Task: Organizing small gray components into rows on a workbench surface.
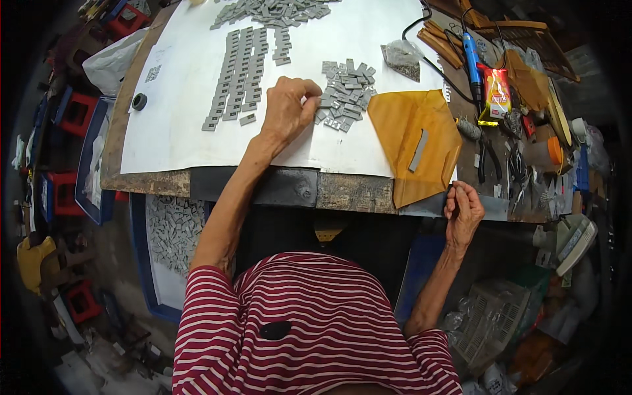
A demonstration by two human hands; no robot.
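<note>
My left hand [288, 110] is over the white sheet [191, 99], fingers curled and fingertips at the left edge of a loose pile of small grey rectangular pieces [345, 95]. Whether a piece is between those fingertips is hidden. To its left, similar pieces stand in overlapping columns [238, 76], and a single grey piece [247, 119] lies just below them. My right hand [466, 207] is at the table's front edge, beside the lower corner of an amber sheet [415, 135]. Its fingers are bent together; what they hold, if anything, cannot be made out. A narrow grey strip [418, 150] lies on the amber sheet.
A larger heap of grey pieces [273, 12] lies at the back. At right are a clear bag of small parts [401, 59], a blue corded tool [471, 56], a red-and-yellow packet [496, 95] and pliers [488, 158]. A black ring [139, 101] sits at left.
</note>
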